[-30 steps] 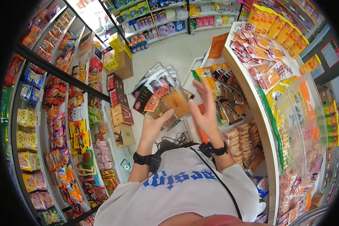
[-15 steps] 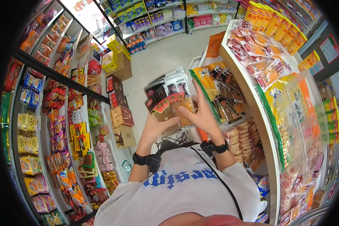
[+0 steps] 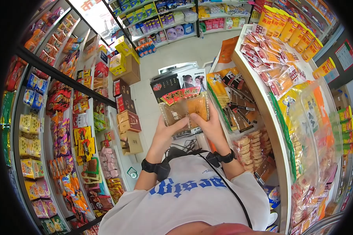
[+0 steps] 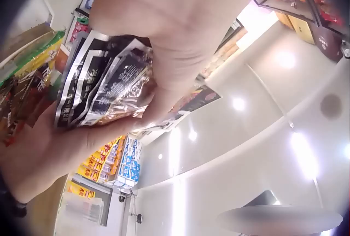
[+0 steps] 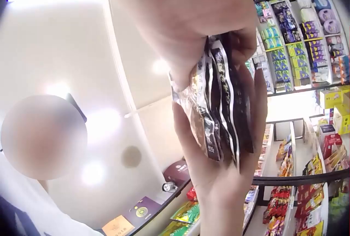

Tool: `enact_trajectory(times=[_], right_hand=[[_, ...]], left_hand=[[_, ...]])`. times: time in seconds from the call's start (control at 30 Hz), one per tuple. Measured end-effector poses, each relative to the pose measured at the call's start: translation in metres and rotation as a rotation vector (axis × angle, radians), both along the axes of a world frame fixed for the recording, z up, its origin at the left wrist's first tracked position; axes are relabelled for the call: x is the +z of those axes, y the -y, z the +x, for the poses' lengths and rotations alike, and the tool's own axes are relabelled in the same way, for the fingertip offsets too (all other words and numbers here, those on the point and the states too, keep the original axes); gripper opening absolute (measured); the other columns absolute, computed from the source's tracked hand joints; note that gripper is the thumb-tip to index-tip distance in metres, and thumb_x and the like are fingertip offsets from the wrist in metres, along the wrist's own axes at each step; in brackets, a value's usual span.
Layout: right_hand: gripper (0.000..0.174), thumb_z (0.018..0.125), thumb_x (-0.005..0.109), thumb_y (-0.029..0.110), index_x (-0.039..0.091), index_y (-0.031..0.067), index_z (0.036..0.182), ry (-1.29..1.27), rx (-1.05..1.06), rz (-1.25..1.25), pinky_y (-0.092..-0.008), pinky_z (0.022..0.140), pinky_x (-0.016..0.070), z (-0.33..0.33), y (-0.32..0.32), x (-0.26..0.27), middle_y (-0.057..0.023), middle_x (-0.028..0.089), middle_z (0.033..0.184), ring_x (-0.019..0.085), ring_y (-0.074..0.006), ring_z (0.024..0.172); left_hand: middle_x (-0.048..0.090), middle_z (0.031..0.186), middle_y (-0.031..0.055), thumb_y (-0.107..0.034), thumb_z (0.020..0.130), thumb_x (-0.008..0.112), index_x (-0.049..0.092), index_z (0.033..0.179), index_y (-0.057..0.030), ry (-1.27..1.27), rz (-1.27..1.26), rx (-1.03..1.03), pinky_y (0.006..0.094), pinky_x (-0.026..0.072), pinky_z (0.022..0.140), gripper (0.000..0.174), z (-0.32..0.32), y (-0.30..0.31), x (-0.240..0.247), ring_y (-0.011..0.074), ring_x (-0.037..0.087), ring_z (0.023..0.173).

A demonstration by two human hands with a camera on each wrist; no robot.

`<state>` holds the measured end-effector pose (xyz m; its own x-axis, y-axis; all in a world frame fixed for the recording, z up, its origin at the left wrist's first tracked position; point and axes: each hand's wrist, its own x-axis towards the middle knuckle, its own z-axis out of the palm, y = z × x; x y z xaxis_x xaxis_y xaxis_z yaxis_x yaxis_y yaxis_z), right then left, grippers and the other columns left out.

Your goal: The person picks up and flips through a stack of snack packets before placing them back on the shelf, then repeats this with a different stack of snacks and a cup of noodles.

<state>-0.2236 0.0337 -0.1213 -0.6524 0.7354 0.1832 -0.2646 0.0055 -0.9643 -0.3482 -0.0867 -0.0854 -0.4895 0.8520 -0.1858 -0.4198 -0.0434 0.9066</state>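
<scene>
Both hands hold a stack of flat snack packets [image 3: 180, 84] in front of the chest in the head view. These have black-and-white tops, a red label band and clear lower parts showing brown food. My left hand [image 3: 164, 132] grips the lower left, thumb across the front. On the lower right, my right hand [image 3: 211, 128] pinches the stack with its thumb on the face. Several layered packet edges [image 4: 112, 86] show between the hands in the left wrist view. From the right wrist, the packet ends [image 5: 221, 105] appear side by side; the fingers behind the stack are mostly hidden in the head view.
A display counter [image 3: 262, 117] stands close on the right, with similar dark packets [image 3: 239, 100] and stacked round biscuits [image 3: 250, 147] in its side bins. Snack shelves [image 3: 66, 129] line the left. Cardboard boxes [image 3: 128, 121] stand on the floor beside them.
The packets were fanned out and tilted, with the right hand spread open beside them. The right hand has closed on their lower right, and the stack now stands squarer, facing the head camera.
</scene>
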Motion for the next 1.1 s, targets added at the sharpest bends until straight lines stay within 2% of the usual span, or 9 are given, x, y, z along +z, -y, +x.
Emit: enact_trajectory(times=[0.2,0.3,0.5,0.6,0.8,0.9,0.97,1.03,1.1], right_hand=[[0.049,0.102,0.057,0.019,0.045,-0.0076,0.141,0.07,-0.214,0.352,-0.037,0.099,0.0468,-0.001,-0.004,-0.005,-0.0211,0.063,0.121,0.062,-0.0282,0.115],[0.047,0.105,0.052,0.021,0.045,-0.0083,0.141,0.062,-0.233,0.315,-0.0389,0.105,0.0426,-0.002,-0.007,-0.008,-0.0233,0.059,0.127,0.059,-0.0326,0.122],[0.046,0.105,0.05,0.02,0.045,-0.0088,0.141,0.08,-0.268,0.392,-0.0389,0.107,0.041,0.004,-0.01,-0.008,-0.0221,0.057,0.131,0.057,-0.0308,0.124],[0.053,0.107,0.048,0.031,0.043,-0.0064,0.145,0.083,-0.211,0.293,-0.0393,0.109,0.0389,0.004,-0.012,-0.021,-0.0222,0.056,0.134,0.053,-0.0309,0.129],[0.072,0.106,0.033,0.059,0.034,0.0034,0.152,-0.308,0.286,-1.065,-0.0474,0.116,0.0322,0.008,-0.017,-0.012,-0.0184,0.044,0.15,0.046,-0.0283,0.136],[0.066,0.106,0.039,0.055,0.036,0.0064,0.151,-0.533,0.55,-1.036,-0.0494,0.117,0.0306,0.001,-0.004,-0.015,-0.0148,0.045,0.15,0.045,-0.0268,0.136],[0.063,0.106,0.042,0.052,0.037,0.008,0.151,-0.426,0.446,-0.854,-0.0493,0.118,0.0301,-0.004,0.003,-0.015,-0.0121,0.046,0.15,0.043,-0.0251,0.138],[0.06,0.106,0.045,0.049,0.038,0.0091,0.151,-0.402,0.379,-0.746,-0.0487,0.118,0.0301,-0.009,0.006,-0.013,-0.0098,0.047,0.15,0.043,-0.0238,0.139],[0.057,0.106,0.047,0.046,0.039,0.0097,0.15,-0.455,0.351,-0.715,-0.0476,0.117,0.0306,-0.012,0.008,-0.005,-0.0079,0.049,0.149,0.044,-0.0228,0.138]], left_hand=[[0.067,0.121,0.0092,-0.011,0.091,0.075,0.057,0.131,0.0011,0.057,-0.048,0.025,0.0313,0.0537,0.092,0.046,0.008,-0.007,-0.002,0.0151,0.065,0.107],[0.066,0.122,0.0086,-0.011,0.09,0.077,0.056,0.132,0.0014,0.01,-0.046,-0.048,0.0319,0.0528,0.094,0.049,0.008,-0.006,-0.003,0.0149,0.065,0.108],[0.065,0.123,0.0076,-0.01,0.088,0.078,0.054,0.134,0.0019,-0.208,-0.017,-0.197,0.0315,0.0506,0.095,0.053,0.005,-0.007,-0.007,0.0148,0.063,0.109],[0.066,0.123,0.0072,-0.01,0.089,0.078,0.054,0.134,0.0025,-0.242,-0.063,-0.172,0.0315,0.0503,0.095,0.052,-0.002,-0.008,-0.014,0.0144,0.062,0.11],[0.069,0.115,0.0077,-0.01,0.09,0.077,0.062,0.123,0.0025,-0.353,0.017,0.188,0.0299,0.0521,0.091,0.038,-0.002,-0.01,-0.013,0.014,0.065,0.103],[0.07,0.11,0.0083,-0.01,0.089,0.078,0.066,0.116,0.0034,-0.502,-0.015,0.235,0.0292,0.0531,0.089,0.032,0.001,-0.011,-0.022,0.0138,0.066,0.098],[0.07,0.11,0.0084,-0.01,0.087,0.08,0.066,0.116,0.0033,-0.604,-0.021,0.172,0.03,0.0531,0.089,0.034,0.004,-0.01,-0.026,0.0139,0.066,0.098],[0.071,0.111,0.009,-0.01,0.084,0.082,0.067,0.115,0.0021,-1.025,-0.062,0.064,0.0321,0.0532,0.089,0.037,0.001,-0.007,-0.027,0.0157,0.066,0.097],[0.071,0.111,0.011,-0.011,0.081,0.084,0.068,0.116,0.0012,-0.872,-0.15,0.053,0.0341,0.053,0.089,0.041,0.007,-0.007,-0.025,0.0204,0.067,0.097]])
